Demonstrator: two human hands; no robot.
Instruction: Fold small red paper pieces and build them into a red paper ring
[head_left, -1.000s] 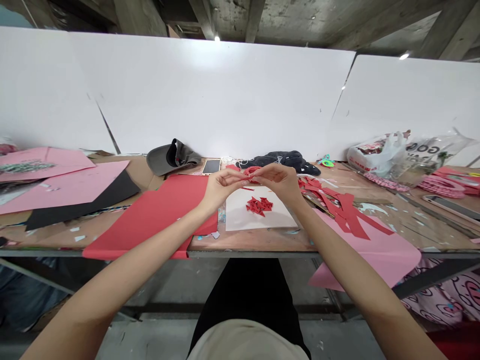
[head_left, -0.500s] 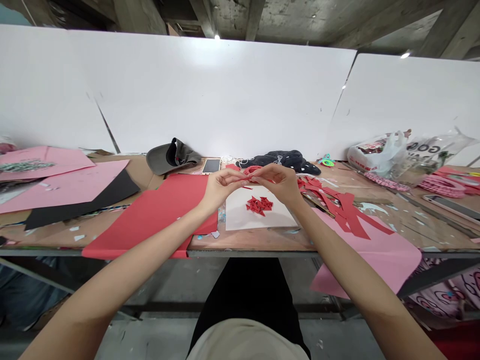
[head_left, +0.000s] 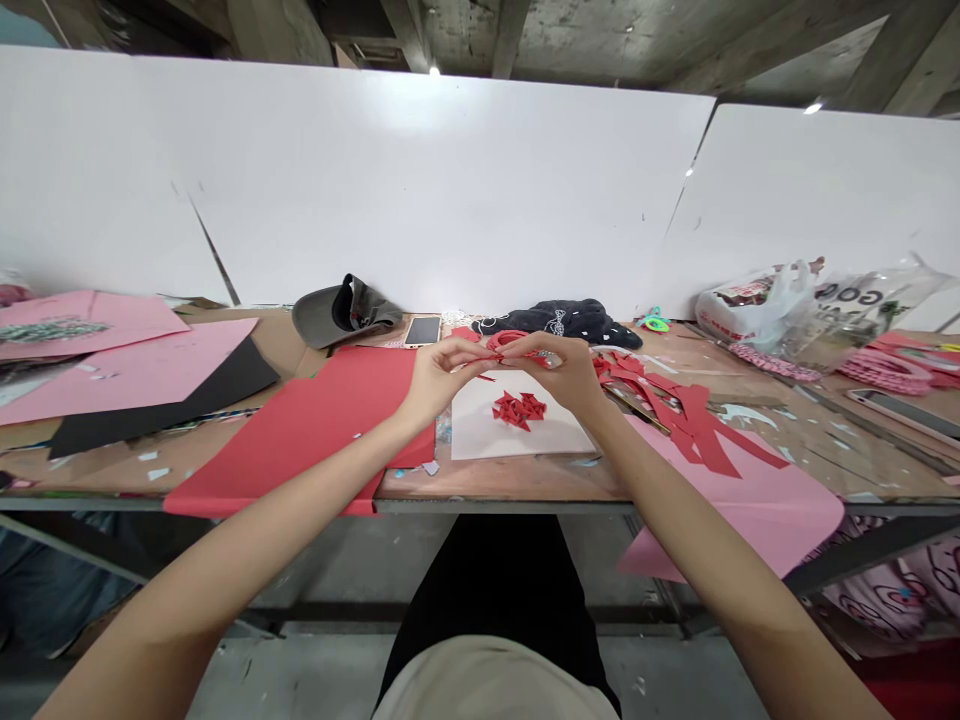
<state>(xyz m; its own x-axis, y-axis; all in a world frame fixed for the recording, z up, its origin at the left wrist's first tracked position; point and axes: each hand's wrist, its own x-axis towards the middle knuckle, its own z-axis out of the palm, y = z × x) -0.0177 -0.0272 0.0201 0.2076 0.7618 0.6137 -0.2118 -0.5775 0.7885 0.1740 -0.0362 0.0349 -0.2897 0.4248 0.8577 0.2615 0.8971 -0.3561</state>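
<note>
Above the far edge of the white rectangular paper sheet, the left hand and right hand closely pinch a small red paper piece — mostly hidden by fingers. Red folded-paper triangles lie heaped on that sheet — long red paper strips to its right.

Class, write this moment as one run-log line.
left hand: pinching small red piece | right hand: pinching same piece | white sheet: red triangular pieces | right of sheet: red strips
</note>
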